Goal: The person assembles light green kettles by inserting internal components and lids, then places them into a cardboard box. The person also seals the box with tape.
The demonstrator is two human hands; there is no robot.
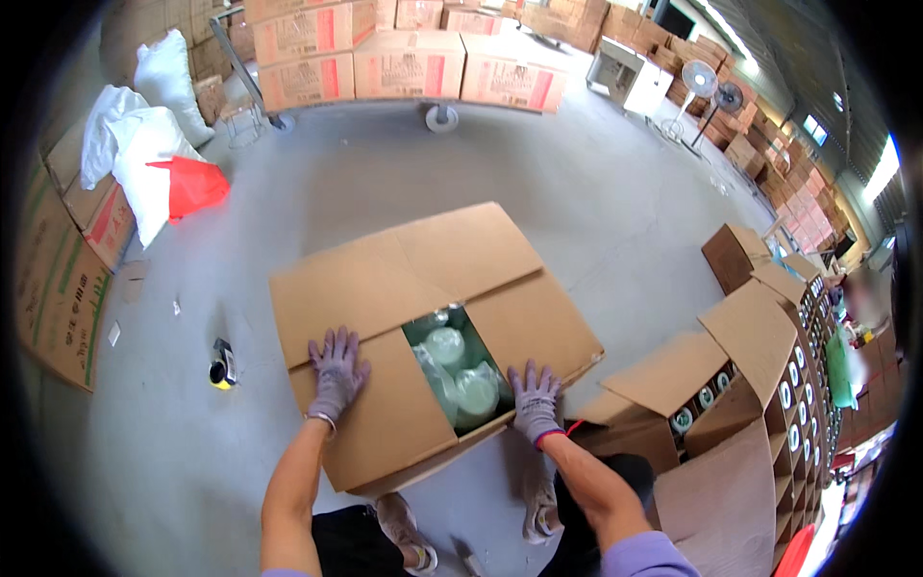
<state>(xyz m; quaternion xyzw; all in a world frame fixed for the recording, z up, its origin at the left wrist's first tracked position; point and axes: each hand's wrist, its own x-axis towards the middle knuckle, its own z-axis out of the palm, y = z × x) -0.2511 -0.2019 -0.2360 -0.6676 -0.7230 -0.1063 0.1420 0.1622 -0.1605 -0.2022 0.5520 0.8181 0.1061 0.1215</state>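
In front of me stands a large cardboard box with its top flaps folded inward. Through the gap between the flaps I see rounded, pale green, see-through items, some wrapped in clear plastic; their exact kind is hard to make out. My left hand, in a grey glove, lies flat on the left flap with fingers spread. On the near right flap, beside the gap, rests my right hand, also gloved, its fingers stretched out. Neither hand holds anything.
A tape dispenser lies on the floor at left. To the right is an open carton with bottles, beside divided boxes. A cart stacked with cartons stands ahead; white sacks and a red bag are far left.
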